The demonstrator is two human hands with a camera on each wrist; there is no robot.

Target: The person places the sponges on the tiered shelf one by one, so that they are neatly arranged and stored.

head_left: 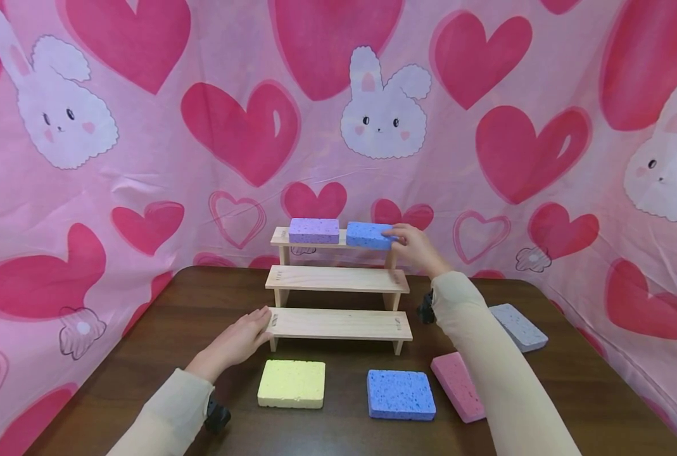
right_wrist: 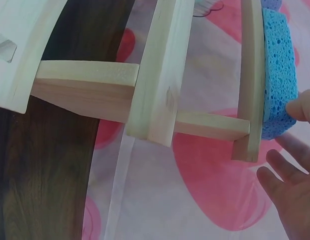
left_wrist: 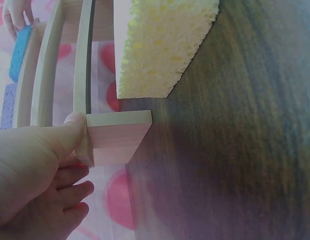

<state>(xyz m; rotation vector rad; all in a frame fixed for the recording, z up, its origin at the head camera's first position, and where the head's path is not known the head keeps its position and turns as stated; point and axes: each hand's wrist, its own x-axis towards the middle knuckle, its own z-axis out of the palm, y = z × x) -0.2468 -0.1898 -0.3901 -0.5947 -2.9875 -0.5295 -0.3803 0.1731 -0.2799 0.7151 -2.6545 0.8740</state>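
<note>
The blue sponge (head_left: 365, 235) is on the top step of the rack (head_left: 338, 278), near its right end. The right hand (head_left: 420, 248) pinches the sponge's right end between thumb and fingers. The sponge looks a bit nearer the rack's front than the purple sponge (head_left: 314, 231) on its left. If the fingers drag it forward, it could tip over the edge and drop onto the steps below. If they shove it left, it could bump the purple sponge out of place. If they push it back, it could fall behind the rack, by the pink cloth (head_left: 458, 152).

The left hand (head_left: 240, 335) grips the left end of the rack's lowest step. A hard tug there could make the rack wobble, and both top sponges could slide.

In front of the rack lie the yellow sponge (head_left: 291, 384) and a second blue one (head_left: 401, 394). The pink sponge (head_left: 455, 387) is at its front right, under the right sleeve (head_left: 500, 361), which could brush it if it dips. The gray sponge (head_left: 518, 327) is to the rack's right.
</note>
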